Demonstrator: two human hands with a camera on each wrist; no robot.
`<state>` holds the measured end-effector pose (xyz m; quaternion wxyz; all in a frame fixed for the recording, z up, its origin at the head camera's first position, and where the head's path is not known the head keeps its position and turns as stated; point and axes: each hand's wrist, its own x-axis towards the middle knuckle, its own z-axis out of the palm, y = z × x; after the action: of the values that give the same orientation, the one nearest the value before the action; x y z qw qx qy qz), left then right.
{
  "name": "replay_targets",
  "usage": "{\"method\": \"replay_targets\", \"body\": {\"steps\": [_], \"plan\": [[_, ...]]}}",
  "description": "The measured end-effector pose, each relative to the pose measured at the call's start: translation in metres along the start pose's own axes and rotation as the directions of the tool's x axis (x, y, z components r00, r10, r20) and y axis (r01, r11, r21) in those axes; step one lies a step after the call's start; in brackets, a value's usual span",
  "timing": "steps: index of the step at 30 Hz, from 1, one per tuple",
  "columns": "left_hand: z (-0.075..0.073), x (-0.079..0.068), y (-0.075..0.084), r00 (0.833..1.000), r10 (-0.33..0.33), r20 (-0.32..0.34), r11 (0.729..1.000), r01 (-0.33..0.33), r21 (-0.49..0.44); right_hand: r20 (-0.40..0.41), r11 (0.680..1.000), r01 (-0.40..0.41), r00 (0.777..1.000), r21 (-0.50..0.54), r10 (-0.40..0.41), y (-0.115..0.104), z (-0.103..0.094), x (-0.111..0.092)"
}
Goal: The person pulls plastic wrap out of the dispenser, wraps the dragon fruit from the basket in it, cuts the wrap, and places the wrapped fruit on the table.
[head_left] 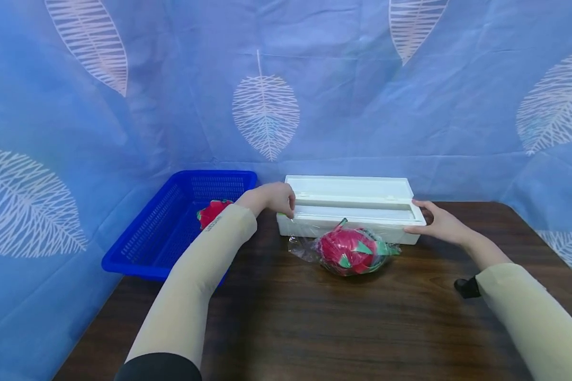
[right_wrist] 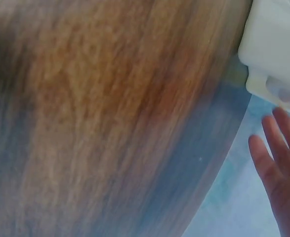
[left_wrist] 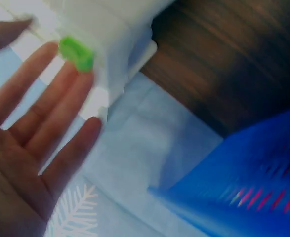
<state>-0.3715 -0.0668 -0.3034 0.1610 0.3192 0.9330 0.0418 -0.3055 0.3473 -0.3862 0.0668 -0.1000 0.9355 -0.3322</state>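
A white cling film dispenser (head_left: 352, 209) stands at the back of the table with its lid raised. My left hand (head_left: 271, 198) is at its left end; in the left wrist view the fingers are fairly straight, with fingertips against a small bright green slide cutter (left_wrist: 77, 53). My right hand (head_left: 440, 227) holds the dispenser's right end, thumb in front and fingers behind. Its palm and three fingers (right_wrist: 278, 148) show in the right wrist view. Before the dispenser lies a red dragon fruit (head_left: 345, 248) with green tips, covered in clear film, which reaches up toward the box.
A blue perforated basket (head_left: 143, 227) stands to the left, holding another red and green fruit (head_left: 213, 212) partly hidden by my left arm. A blue leaf-patterned cloth (head_left: 343, 121) hangs behind the dark wooden table (head_left: 362, 328).
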Motion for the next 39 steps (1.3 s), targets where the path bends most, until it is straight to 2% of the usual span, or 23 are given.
{"method": "replay_targets", "body": {"steps": [5,9,12,16,20,24,28,32,36,39], "plan": [[0.012,-0.001,0.003,0.998,0.034,-0.057,0.999,-0.033,0.023,-0.04,0.995,-0.01,0.999,-0.096,0.006,-0.008,0.004,0.0],[0.018,-0.001,0.003,0.991,0.028,-0.127,0.998,-0.021,0.062,-0.107,0.996,0.026,0.994,-0.091,-0.036,-0.012,0.008,-0.001],[0.02,0.0,0.003,0.985,0.023,-0.173,0.998,-0.012,0.069,-0.181,0.992,0.088,0.978,-0.094,-0.104,-0.013,0.009,-0.003],[0.021,0.001,0.003,0.978,0.035,-0.204,0.997,-0.02,0.076,-0.258,0.978,0.18,0.945,-0.106,-0.202,-0.016,0.013,-0.006],[0.021,0.0,0.004,0.975,0.049,-0.215,0.997,-0.036,0.062,-0.279,0.975,0.214,0.934,-0.067,-0.224,-0.019,0.015,-0.009],[0.021,-0.002,0.004,0.979,0.047,-0.199,0.999,-0.047,0.005,-0.231,0.983,0.183,0.957,0.002,-0.178,-0.023,0.014,-0.013],[0.024,-0.005,0.005,0.988,0.029,-0.155,0.988,-0.052,-0.148,-0.197,0.988,0.154,0.968,-0.019,-0.155,-0.025,0.014,-0.018],[0.027,-0.009,0.014,0.991,0.044,-0.125,0.959,-0.077,-0.272,-0.228,0.979,0.163,0.955,-0.124,-0.188,-0.027,0.016,-0.021],[0.033,-0.014,0.024,0.988,0.073,-0.132,0.95,-0.11,-0.293,-0.265,0.958,0.21,0.929,-0.193,-0.257,-0.028,0.02,-0.021],[0.037,-0.016,0.027,0.985,0.066,-0.158,0.947,-0.112,-0.3,-0.274,0.954,0.224,0.922,-0.199,-0.274,-0.027,0.019,-0.022]]}}
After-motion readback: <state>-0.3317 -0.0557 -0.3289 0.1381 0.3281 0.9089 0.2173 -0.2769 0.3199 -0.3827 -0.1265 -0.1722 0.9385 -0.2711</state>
